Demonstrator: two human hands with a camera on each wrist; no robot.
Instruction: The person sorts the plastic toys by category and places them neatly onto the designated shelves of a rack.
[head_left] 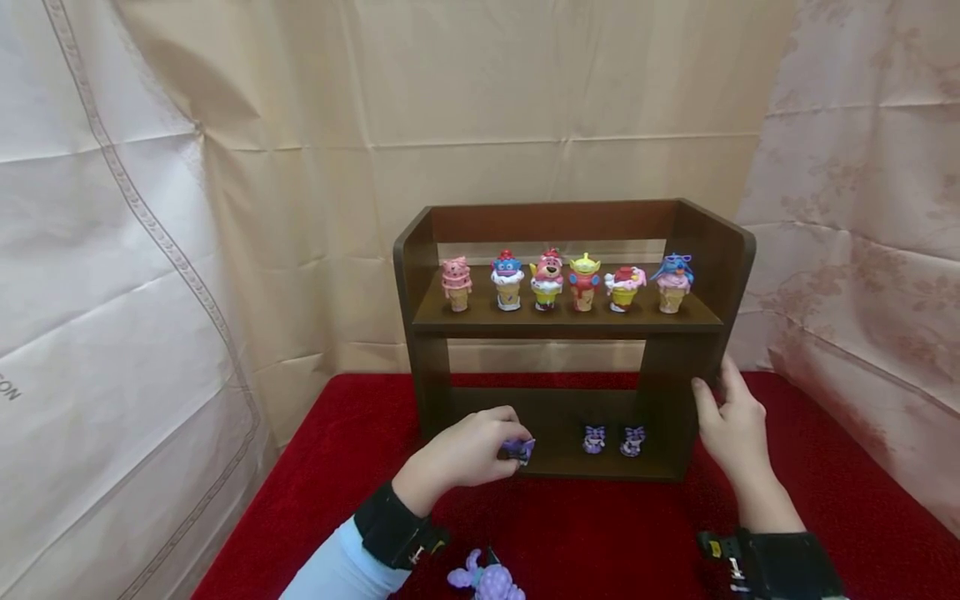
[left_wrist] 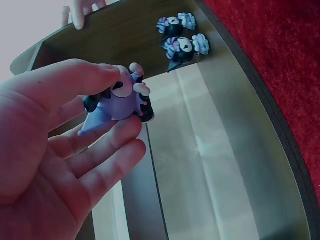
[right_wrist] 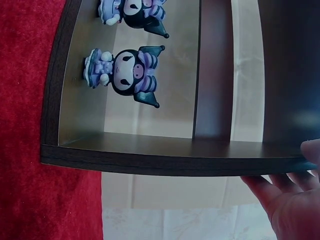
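My left hand [head_left: 472, 447] pinches a small purple and black figurine [left_wrist: 117, 102] between thumb and fingers, just in front of the lower level of a dark brown two-level shelf [head_left: 525, 327]. My right hand [head_left: 737, 427] grips the shelf's right side panel, its thumb on one side and fingers on the other in the right wrist view. Two similar figurines in black hoods stand on the lower level towards the right: one figurine [head_left: 593, 439] and, nearer the right panel, another figurine [head_left: 632, 442]. The held figurine is partly covered by my fingers.
Several ice-cream-cone figurines line the upper level, from a pink figurine [head_left: 456, 283] to a blue-topped figurine [head_left: 672, 283]. A lilac figurine [head_left: 491, 581] lies on the red cloth [head_left: 585, 533] near the front. Beige curtains [head_left: 525, 100] hang behind.
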